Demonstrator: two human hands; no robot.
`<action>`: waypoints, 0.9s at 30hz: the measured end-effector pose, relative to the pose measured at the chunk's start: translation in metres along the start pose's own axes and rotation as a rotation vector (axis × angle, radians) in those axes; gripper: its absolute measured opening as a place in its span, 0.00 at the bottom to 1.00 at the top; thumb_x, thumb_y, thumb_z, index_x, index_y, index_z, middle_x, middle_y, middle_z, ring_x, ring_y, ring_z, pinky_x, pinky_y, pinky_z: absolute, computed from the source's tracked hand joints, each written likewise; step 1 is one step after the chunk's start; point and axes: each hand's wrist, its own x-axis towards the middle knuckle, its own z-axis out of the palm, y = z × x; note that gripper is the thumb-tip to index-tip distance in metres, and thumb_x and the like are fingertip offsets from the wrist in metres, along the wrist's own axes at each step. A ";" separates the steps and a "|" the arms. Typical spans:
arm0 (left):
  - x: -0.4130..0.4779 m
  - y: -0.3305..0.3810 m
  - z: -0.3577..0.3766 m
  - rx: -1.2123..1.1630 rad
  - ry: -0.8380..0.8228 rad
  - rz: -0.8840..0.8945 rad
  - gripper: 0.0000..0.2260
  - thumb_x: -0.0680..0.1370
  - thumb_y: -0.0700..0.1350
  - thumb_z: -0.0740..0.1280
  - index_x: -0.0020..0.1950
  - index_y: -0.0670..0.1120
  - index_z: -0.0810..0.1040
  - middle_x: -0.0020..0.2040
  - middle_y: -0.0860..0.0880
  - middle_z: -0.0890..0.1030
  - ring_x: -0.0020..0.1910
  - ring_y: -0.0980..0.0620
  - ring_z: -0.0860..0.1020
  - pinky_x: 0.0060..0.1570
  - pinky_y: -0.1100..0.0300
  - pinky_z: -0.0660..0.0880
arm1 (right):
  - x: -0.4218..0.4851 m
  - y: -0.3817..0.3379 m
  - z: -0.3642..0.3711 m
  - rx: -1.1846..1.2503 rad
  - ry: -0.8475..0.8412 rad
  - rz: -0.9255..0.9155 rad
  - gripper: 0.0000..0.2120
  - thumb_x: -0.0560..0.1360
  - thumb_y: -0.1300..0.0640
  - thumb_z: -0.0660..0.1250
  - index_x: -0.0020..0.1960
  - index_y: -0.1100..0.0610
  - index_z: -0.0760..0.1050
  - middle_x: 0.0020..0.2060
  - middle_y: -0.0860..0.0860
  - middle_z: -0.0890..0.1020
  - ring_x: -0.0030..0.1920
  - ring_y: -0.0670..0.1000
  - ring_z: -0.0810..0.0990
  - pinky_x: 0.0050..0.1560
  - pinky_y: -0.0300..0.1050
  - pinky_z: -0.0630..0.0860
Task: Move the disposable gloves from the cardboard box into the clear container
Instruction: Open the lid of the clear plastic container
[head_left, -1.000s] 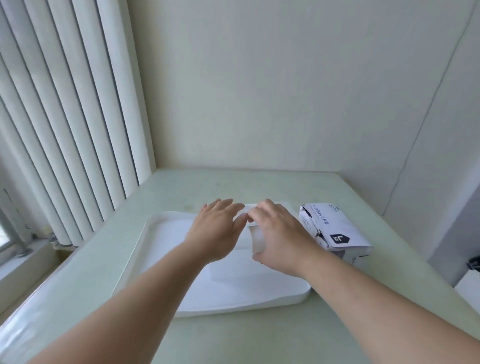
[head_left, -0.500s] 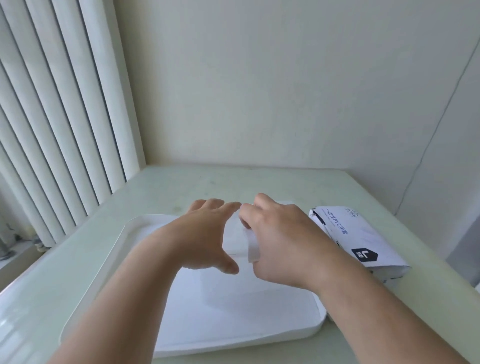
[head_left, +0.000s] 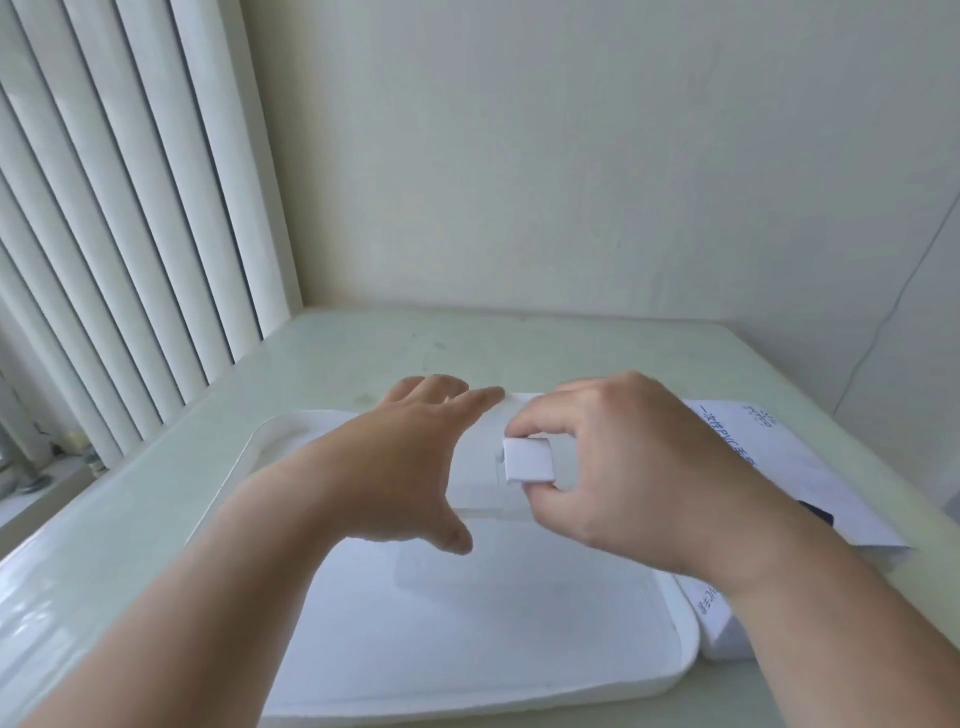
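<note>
- Pale desk (head_left: 363, 353), room corner; white tray (head_left: 467, 649) carries clear container (head_left: 478, 483).
- Grip of right hand (head_left: 639, 467) pinches white latch (head_left: 527, 460); left hand (head_left: 405, 467) grip wide over container.
- Advise: lift latch squarely, container steadied.

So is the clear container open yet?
Cannot tell. The right hand pinches a white clasp on the clear container, with the left hand spread beside it; no lid edge shows clearly.

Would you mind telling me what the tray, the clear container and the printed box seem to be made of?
The tray looks like glossy white plastic: smooth rounded rim, soft reflections. The clear container seems transparent plastic, since the tray shows through it. The box looks like matte printed cardboard, with folded edges.
</note>
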 end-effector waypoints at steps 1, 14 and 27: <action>-0.001 -0.002 -0.002 -0.010 -0.002 -0.002 0.54 0.65 0.57 0.79 0.79 0.62 0.46 0.76 0.62 0.55 0.75 0.60 0.52 0.59 0.65 0.62 | 0.000 0.004 0.000 0.060 0.001 0.026 0.12 0.72 0.48 0.71 0.56 0.43 0.80 0.49 0.39 0.83 0.50 0.42 0.79 0.49 0.35 0.75; -0.014 -0.030 -0.042 -0.613 0.209 -0.262 0.21 0.59 0.58 0.79 0.49 0.55 0.85 0.50 0.61 0.85 0.53 0.67 0.80 0.54 0.65 0.73 | -0.002 0.042 -0.010 0.363 0.165 0.215 0.23 0.70 0.42 0.74 0.64 0.39 0.73 0.58 0.36 0.77 0.58 0.37 0.78 0.60 0.45 0.76; -0.011 -0.018 -0.033 -0.434 0.200 -0.140 0.29 0.57 0.51 0.85 0.55 0.61 0.80 0.53 0.64 0.82 0.55 0.75 0.75 0.50 0.65 0.75 | -0.004 0.053 -0.016 0.212 0.234 0.321 0.20 0.65 0.53 0.81 0.54 0.42 0.81 0.48 0.42 0.76 0.45 0.44 0.79 0.47 0.42 0.76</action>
